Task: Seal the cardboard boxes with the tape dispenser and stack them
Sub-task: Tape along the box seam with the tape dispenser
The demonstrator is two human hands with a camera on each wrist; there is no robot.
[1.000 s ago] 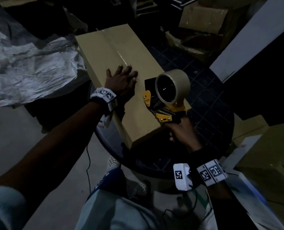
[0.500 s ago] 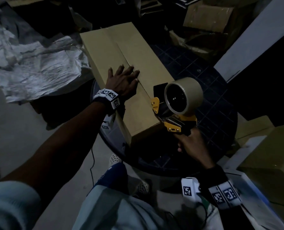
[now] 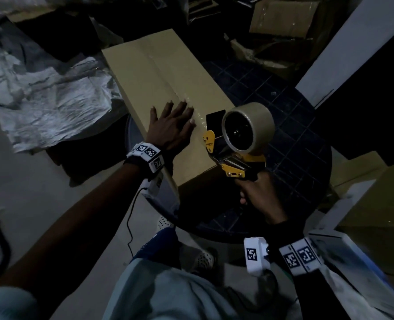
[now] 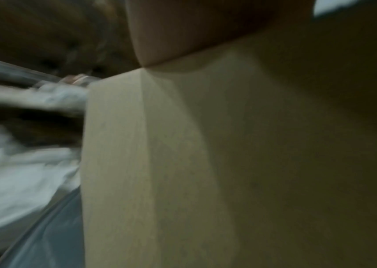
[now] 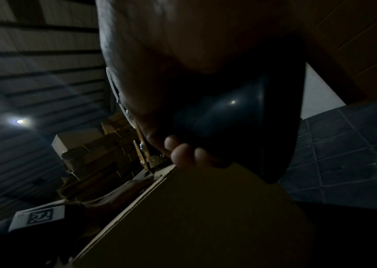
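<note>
Right hand: grip clenched round handle of yellow-and-black tape dispenser with tan tape roll, at near end of box. Left hand: grip released, flat on long tan cardboard box, lying across round dark surface.

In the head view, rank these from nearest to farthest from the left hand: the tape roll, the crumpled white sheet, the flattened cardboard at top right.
From the left hand, flat on the cardboard box:
1. Tape roll, just to its right on the tape dispenser.
2. Crumpled white sheet, off to its left.
3. Flattened cardboard, far beyond at top right.
</note>
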